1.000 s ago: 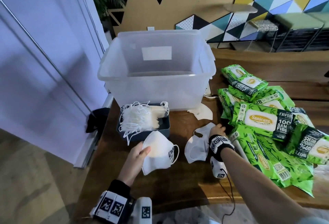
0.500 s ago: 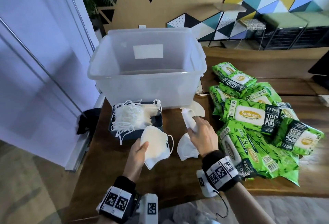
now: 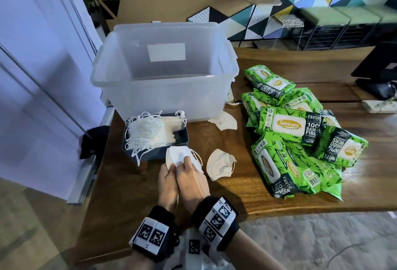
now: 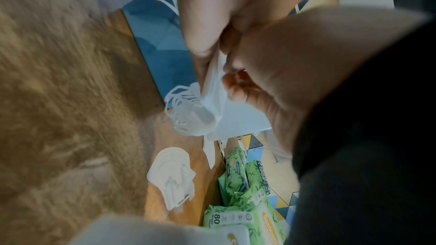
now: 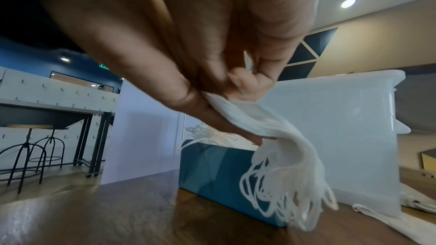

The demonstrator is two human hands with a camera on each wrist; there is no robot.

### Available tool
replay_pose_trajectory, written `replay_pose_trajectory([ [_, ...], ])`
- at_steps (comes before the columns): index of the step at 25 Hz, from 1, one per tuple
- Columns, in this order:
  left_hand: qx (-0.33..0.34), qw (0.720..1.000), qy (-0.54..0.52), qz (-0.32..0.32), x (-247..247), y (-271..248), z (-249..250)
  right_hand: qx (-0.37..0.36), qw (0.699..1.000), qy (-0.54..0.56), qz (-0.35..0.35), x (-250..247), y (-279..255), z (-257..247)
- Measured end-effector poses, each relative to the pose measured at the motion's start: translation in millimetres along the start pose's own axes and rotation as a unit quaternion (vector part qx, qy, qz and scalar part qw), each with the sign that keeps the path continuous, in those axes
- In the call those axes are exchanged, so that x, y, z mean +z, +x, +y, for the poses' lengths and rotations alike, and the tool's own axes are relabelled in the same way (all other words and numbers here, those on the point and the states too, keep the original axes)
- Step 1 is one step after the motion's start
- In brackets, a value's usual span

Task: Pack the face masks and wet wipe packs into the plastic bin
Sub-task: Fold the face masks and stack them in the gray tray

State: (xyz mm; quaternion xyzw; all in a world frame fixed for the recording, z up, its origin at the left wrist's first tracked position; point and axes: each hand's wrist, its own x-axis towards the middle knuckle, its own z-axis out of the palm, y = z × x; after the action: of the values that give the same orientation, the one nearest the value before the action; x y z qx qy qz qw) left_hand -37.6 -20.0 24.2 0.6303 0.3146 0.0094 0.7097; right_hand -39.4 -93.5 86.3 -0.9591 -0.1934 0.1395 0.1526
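My left hand (image 3: pixel 168 178) and my right hand (image 3: pixel 190 175) meet side by side and both pinch a small stack of white face masks (image 3: pixel 179 157) just above the table, in front of the grey tray. In the right wrist view the masks (image 5: pixel 271 129) hang from my fingers with ear loops dangling. In the left wrist view the stack (image 4: pixel 212 96) is squeezed between both hands. The clear plastic bin (image 3: pixel 165 72) stands behind, empty inside. A pile of green wet wipe packs (image 3: pixel 300 138) lies to the right.
A grey tray (image 3: pixel 178 141) full of white masks sits in front of the bin. One loose mask (image 3: pixel 221 164) lies right of my hands, another mask (image 3: pixel 225 120) by the bin's corner. The wooden table's front edge (image 3: pixel 300 211) is close. A white wall panel stands at the left.
My right hand left the loose mask on the table and moved left to join my left hand on the held masks. The held masks dropped a little lower.
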Motion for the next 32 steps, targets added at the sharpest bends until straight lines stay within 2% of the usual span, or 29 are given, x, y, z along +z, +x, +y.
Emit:
replay_pose_trajectory([
  [5,-0.030,0.995,-0.095,-0.024,-3,-8,3,0.032,0.997,0.076,-0.012,10,6,-1],
  [7,-0.035,0.992,-0.116,-0.020,-9,-6,0,0.022,0.992,0.127,-0.013,14,9,0],
  [10,0.003,0.998,-0.063,-0.011,-18,0,-5,-0.012,0.973,0.232,-0.007,14,10,11],
  [12,0.030,0.999,-0.009,-0.015,-27,4,-6,0.040,0.944,0.321,0.063,10,20,41],
  [14,0.025,0.999,0.032,-0.024,-37,9,-3,0.132,0.947,0.259,0.134,12,46,91],
  [15,0.014,0.998,0.045,-0.038,-41,8,-1,0.182,0.957,0.193,0.119,13,60,118],
  [17,0.003,0.995,0.067,-0.075,-47,6,0,0.263,0.960,0.092,0.019,18,83,160],
  [18,0.001,0.993,0.078,-0.089,-49,5,1,0.279,0.958,0.063,-0.025,22,93,172],
  [20,-0.002,0.991,0.090,-0.103,-52,3,5,0.266,0.962,0.015,-0.060,29,108,182],
  [23,-0.019,0.989,0.079,-0.124,-54,10,14,0.229,0.972,0.007,-0.060,34,121,181],
  [25,-0.020,0.987,0.079,-0.137,-56,11,17,0.210,0.975,0.049,-0.057,34,117,176],
  [28,-0.016,0.983,0.079,-0.162,-53,7,23,0.149,0.966,0.211,-0.028,21,90,170],
  [30,-0.014,0.980,0.081,-0.180,-49,6,27,0.071,0.957,0.281,-0.022,-1,60,158],
  [32,-0.008,0.978,0.074,-0.194,-48,8,28,-0.014,0.958,0.283,-0.054,-29,29,140],
])
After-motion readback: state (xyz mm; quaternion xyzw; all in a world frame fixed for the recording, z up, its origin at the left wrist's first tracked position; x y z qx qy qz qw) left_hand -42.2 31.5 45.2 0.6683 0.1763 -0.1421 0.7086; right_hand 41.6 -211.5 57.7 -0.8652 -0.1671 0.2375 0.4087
